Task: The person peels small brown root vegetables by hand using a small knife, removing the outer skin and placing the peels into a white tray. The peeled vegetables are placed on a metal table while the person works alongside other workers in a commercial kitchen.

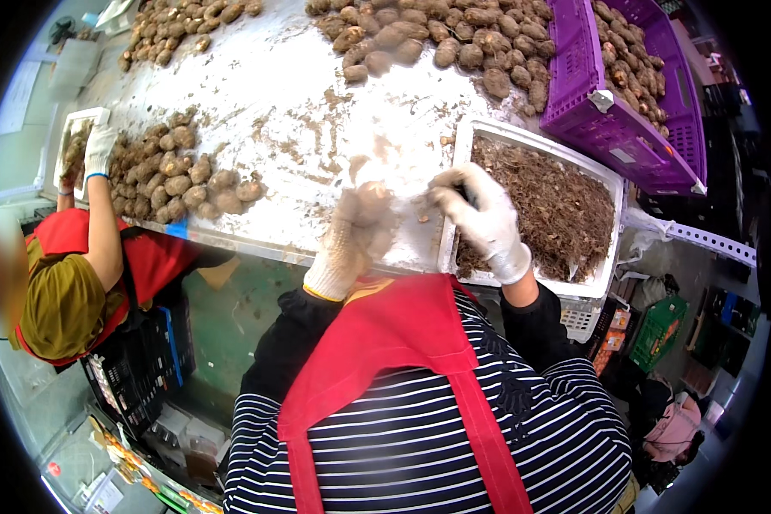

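Observation:
My left hand (342, 247), in a white knitted glove, is closed around a taro corm (371, 200) at the table's near edge; glare and blur hide part of it. My right hand (482, 215), gloved too, is at the left side of a white foam box (607, 257) full of brown fibrous scraps (540, 199). Its fingers are curled, with something dark between them that I cannot make out. Brown corms (495, 38) are heaped at the table's far side, and a smaller heap of them (180, 173) is to the left.
A purple plastic crate (572, 83) of corms stands at the upper right. At the left a co-worker (70, 276) in a red apron works with gloved hands over a small white tray (93, 114). Another person (674, 427) is at the lower right, near a green crate (658, 331).

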Tool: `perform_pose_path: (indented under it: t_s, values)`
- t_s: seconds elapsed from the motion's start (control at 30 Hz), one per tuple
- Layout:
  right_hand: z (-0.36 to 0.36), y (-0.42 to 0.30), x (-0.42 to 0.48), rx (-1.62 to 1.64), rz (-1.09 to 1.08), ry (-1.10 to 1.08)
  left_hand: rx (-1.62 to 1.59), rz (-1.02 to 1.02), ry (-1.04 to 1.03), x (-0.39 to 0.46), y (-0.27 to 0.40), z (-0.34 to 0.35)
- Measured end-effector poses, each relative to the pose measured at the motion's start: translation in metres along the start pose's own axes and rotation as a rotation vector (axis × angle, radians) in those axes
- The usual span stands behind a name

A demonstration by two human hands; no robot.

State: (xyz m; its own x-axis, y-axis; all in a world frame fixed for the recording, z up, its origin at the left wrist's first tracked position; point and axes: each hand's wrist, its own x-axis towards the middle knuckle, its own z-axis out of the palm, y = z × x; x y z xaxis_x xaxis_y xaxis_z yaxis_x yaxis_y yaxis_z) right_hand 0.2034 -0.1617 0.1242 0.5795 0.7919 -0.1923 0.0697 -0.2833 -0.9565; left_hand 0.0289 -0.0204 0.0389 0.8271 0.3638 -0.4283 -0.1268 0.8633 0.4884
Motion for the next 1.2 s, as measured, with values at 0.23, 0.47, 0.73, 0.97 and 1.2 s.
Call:
perform_pose_path:
  t_s: [0.23, 0.47, 0.73, 0.97, 1.2]
  values:
    - [0.036, 0.017, 0.003, -0.093, -0.158, -0.032, 0.168, -0.062, 0.212, -0.011, 0.007, 0.032]
    - [0.03, 0.005, -0.005, -0.062, -0.133, -0.122, 0.213, -0.021, 0.001, -0.005, 0.009, 0.003]
    - [0.036, 0.008, 0.007, -0.09, -0.044, -0.022, 0.22, -0.002, 0.11, -0.005, 0.003, 0.017]
    - [0.042, 0.005, -0.002, -0.127, -0.224, -0.071, 0.48, 0.038, 0.155, -0.004, 0.0, -0.005]
    - [0.047, 0.016, 0.012, -0.324, -0.421, 0.029, 0.535, 0.05, 0.205, -0.003, -0.002, 0.006]
